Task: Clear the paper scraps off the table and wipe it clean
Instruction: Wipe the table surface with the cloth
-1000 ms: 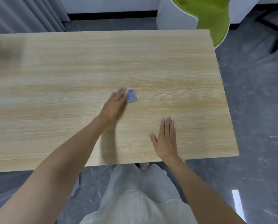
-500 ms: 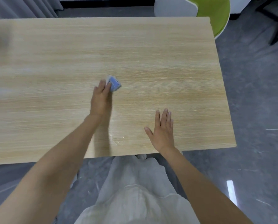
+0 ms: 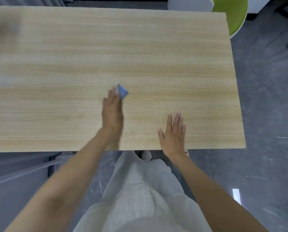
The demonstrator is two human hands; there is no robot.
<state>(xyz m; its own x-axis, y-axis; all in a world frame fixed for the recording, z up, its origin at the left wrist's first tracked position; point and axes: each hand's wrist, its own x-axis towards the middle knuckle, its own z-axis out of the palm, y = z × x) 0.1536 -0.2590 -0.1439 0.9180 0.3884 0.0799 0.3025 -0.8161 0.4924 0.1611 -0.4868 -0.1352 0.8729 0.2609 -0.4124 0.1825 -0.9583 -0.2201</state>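
Left grip (image 3: 112, 113), fingers flat on the blue cloth (image 3: 122, 93), slides back rightward over the counter (image 3: 173, 56), still wiping; right grip (image 3: 172, 136) lies flat, empty.

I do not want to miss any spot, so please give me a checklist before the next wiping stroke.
1. Blue cloth under the left hand: ok, the fingers press it on the table.
2. Right hand bracing: ok, it lies flat near the front edge.
3. Paper scraps cleared: cannot tell; none visible, but the table's left end is cut off.
4. Droplets near the front edge: not ok, not yet wiped.
5. Path ahead of the cloth: ok, bare wood.
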